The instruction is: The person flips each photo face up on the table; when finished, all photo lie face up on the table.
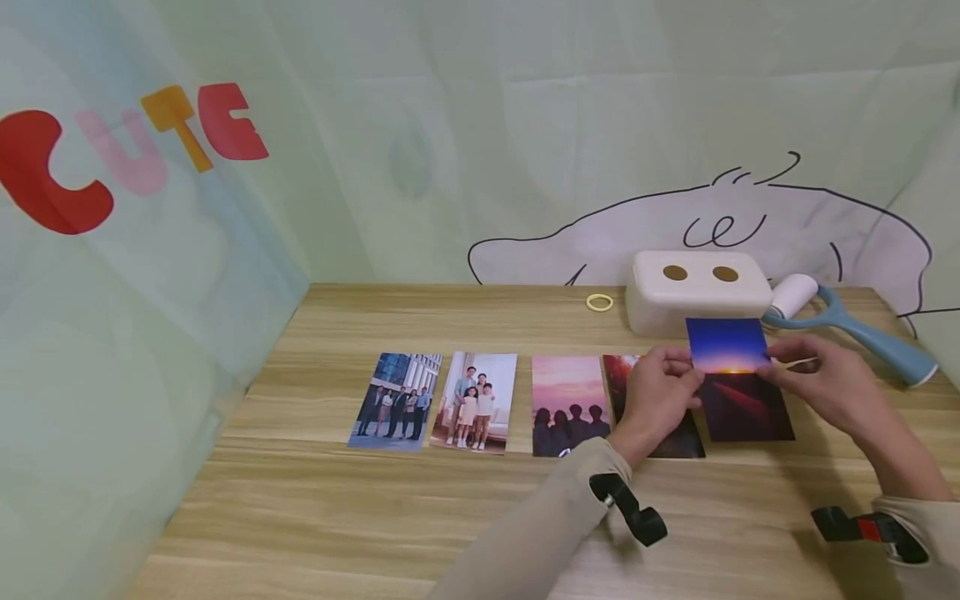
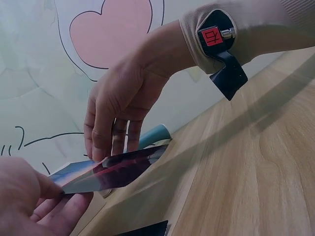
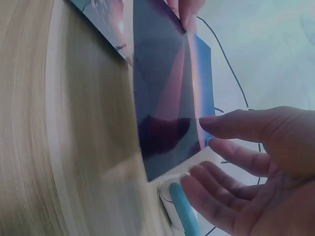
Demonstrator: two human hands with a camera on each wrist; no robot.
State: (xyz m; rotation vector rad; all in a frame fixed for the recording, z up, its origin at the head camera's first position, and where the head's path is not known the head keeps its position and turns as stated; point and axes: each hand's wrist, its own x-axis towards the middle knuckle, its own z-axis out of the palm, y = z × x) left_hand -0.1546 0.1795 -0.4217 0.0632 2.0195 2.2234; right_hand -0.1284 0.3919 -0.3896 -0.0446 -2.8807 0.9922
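A sunset photo (image 1: 742,408), blue at the top and dark below, is held up over the right side of the table. My left hand (image 1: 654,402) pinches its left edge between thumb and fingers. On the opposite edge, my right hand (image 1: 836,385) pinches it the same way; the right wrist view has the thumb (image 3: 236,125) lying on the picture side. Seen from the left wrist, the photo (image 2: 118,172) tilts above the wooden surface. A reddish dark photo (image 1: 678,442) lies under my left hand, partly covered by it.
Left of the hands lie a pink silhouette photo (image 1: 570,400), a family photo (image 1: 476,404) and an office group photo (image 1: 396,404) in a row. Behind stand a cream box (image 1: 660,308) with two holes, a yellow ring (image 1: 599,302) and a blue-handled lint roller (image 1: 877,333).
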